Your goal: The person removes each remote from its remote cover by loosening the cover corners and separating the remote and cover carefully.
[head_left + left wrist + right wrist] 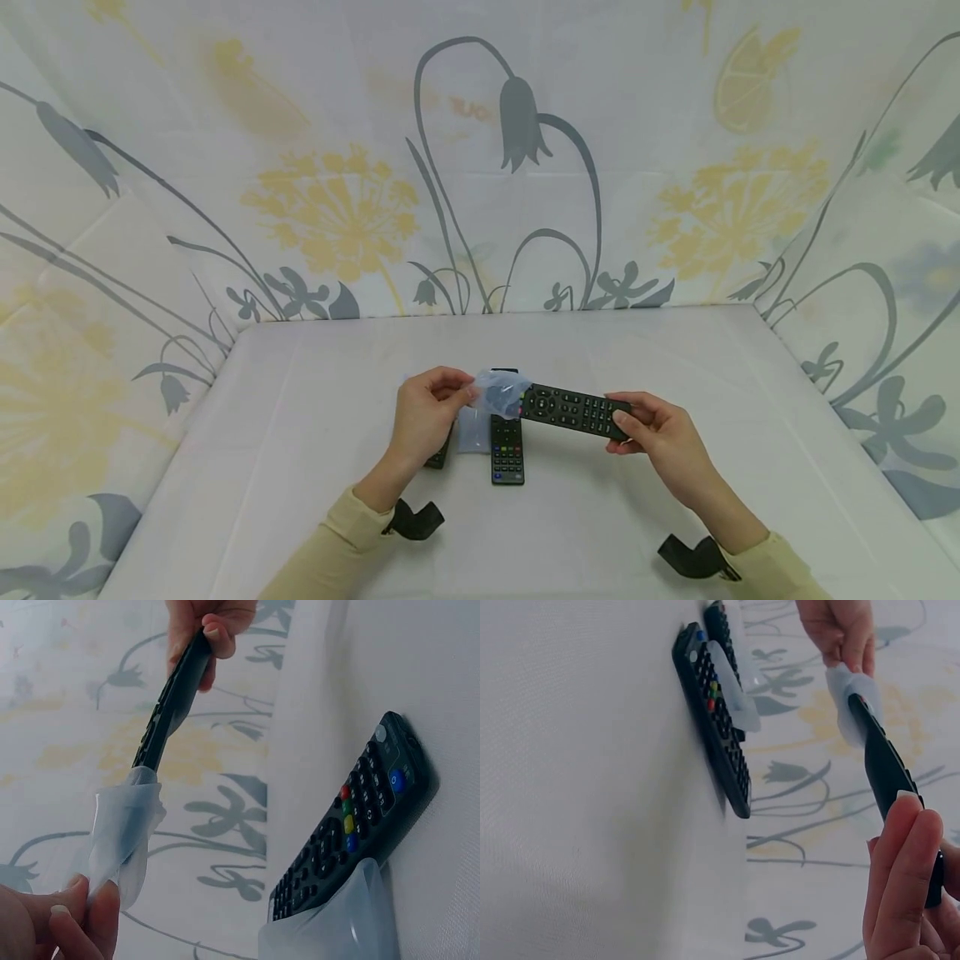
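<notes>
A black remote control is held in the air by my right hand, thumb on its keys and fingers behind. Its far end sits inside a translucent plastic sleeve, which my left hand pinches at the other end between thumb and fingers. In the left wrist view the plastic sleeve covers only one end of the remote, and the rest is bare. Below them on the table lies a second black remote with coloured buttons.
Beside the second remote, a flat translucent sleeve lies on the white table. A third remote is partly hidden behind my left hand. Flower-patterned cloth stands behind the table and along both sides.
</notes>
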A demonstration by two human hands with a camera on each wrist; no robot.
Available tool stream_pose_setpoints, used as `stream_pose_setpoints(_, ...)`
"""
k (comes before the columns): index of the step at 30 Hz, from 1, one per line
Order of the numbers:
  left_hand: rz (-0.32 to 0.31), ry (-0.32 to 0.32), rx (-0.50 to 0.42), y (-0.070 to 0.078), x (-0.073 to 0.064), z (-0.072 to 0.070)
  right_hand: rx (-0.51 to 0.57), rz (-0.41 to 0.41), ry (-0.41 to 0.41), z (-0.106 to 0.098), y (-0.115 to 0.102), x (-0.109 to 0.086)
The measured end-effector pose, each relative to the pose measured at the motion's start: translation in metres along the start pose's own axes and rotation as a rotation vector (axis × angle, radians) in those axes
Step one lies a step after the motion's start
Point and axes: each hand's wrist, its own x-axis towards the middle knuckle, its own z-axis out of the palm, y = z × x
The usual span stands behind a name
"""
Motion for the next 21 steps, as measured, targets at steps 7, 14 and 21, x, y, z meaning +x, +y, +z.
stream_pose_setpoints(7, -0.015, -0.013, 0.015, 0.0003, -0.0001, -0.002, 0.005, 0.001, -0.003, -0.0007, 0.0005, -0.001)
stream_pose_setpoints(14, -0.022, -0.004, 0.019, 0.0005, 0.0002, -0.004, -0.018, -0.007, -0.014, -0.0022, 0.0004, -0.0015)
stream_pose_setpoints(21, -0.019, 0.005, 0.026, -0.0024, 0.0018, -0.0043, -0.034, -0.017, -0.018, -0.0042, 0.0004, -0.0017)
